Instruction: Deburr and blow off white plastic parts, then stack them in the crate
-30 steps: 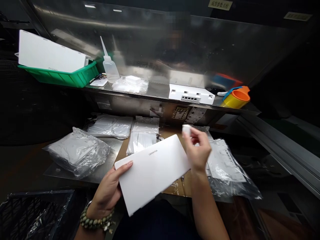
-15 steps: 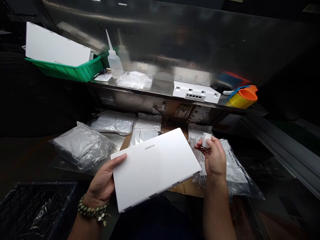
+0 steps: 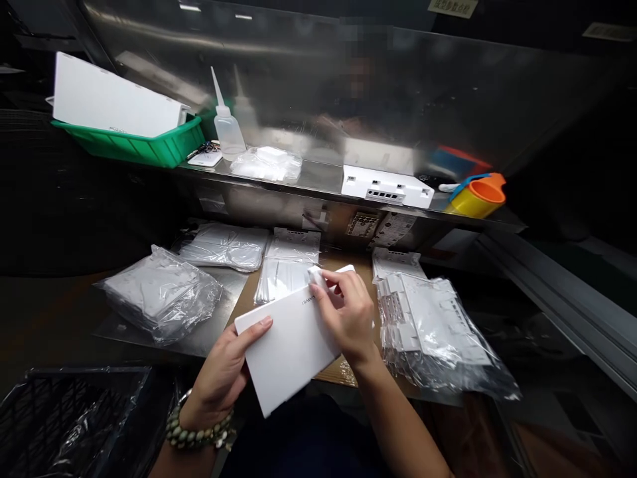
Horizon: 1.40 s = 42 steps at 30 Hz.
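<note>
A flat white plastic cover (image 3: 286, 355) with a HUAWEI logo is tilted in front of me. My left hand (image 3: 219, 368) grips its left end, thumb on top and fingers underneath. My right hand (image 3: 348, 312) lies over the cover's right part and hides much of it. Between its thumb and fingers it pinches a small white pad (image 3: 315, 275) at the cover's far edge, close beside the logo. Whether the pad touches the surface I cannot tell. Just beyond the cover lies a stack of white plastic parts (image 3: 291, 251) in clear wrap.
Bagged white parts lie left (image 3: 154, 285) and right (image 3: 438, 325) on the bench. The metal shelf (image 3: 318, 179) holds a green basket (image 3: 144, 147), a squeeze bottle (image 3: 229, 133), a white housing with ports (image 3: 385, 186) and a yellow-orange tape dispenser (image 3: 478, 197). A black crate (image 3: 89, 375) stands lower left.
My right hand has moved left from beside the cover onto it, bringing the white pad to the far edge near the logo. My left hand and the cover have shifted slightly right.
</note>
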### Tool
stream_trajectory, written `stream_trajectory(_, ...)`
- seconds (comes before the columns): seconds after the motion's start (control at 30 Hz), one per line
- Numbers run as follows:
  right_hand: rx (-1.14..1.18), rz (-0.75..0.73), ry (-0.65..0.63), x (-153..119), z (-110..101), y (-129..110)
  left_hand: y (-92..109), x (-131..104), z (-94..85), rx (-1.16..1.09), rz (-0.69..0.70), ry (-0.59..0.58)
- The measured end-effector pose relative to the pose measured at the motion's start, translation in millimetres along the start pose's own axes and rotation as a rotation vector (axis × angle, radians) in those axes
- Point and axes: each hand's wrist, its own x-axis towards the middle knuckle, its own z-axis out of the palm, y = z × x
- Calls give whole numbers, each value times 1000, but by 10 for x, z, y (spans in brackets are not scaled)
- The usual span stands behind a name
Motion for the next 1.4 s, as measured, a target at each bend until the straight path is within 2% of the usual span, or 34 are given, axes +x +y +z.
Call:
stream_trajectory(0.13,-50,52,32,32,56,72,-34,-8,-12,-28,-17,-33)
stream_trajectory(0.3,19,40,-59,42,22,84,-60,-1,-45,-25,-13,-17)
stream_trajectory(0.43,-23,109,16,48,25,124,-73,13,-47,-14,-20,-27)
stream_trajectory(0.57,58,117,-61,38,-3,105,-72,31,-30,7,-6,-46)
stream_trajectory(0.67,32,150,-70,39,-31,94,-70,17,1,18,-17,-68)
stream_trajectory(0.83,-34,60,55,41,-22,140,-79,-31,37,42,-2,-123)
stream_trajectory(0.93,-53,39,107,12,-27,143,-80,-30,25,56,-31,-107)
stream_trajectory(1.03,-53,15,68,-30,-41,106,-74,-11,13,43,-15,-72)
stream_trajectory(1.13,-42,9,54,-44,-33,80,-75,-15,18,56,5,-93)
stream_trajectory(1.27,-32,29,83,-19,-20,82,-86,-64,55,93,11,-91)
stream_trajectory(1.4,-7,59,31,-21,-44,79,-82,-102,89,69,51,-61)
